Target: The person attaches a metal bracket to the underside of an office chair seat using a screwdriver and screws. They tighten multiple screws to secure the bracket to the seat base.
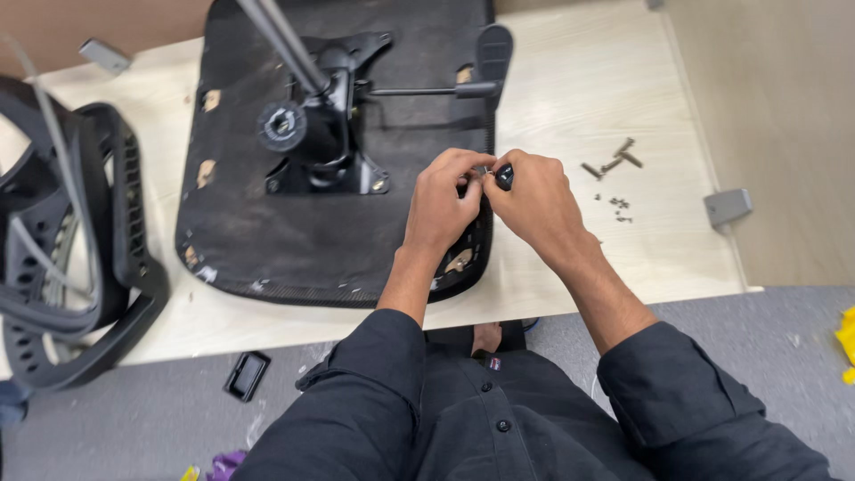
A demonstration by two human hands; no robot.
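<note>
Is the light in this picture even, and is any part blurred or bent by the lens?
Head view: soft, even light, weak shadows; left hand, right hand and small black part fairly sharp; seat underside clear; grey rods near the lens blurred; table edges splay outward.

Can't make out the small part pinched between left hand and right hand; loose screws too small.

Chair seat is flipped upside down on the counter, with its mechanism on top. The backrest frame sits off to its left, loose screws to its right. Both hands meet over the seat's right edge.
</note>
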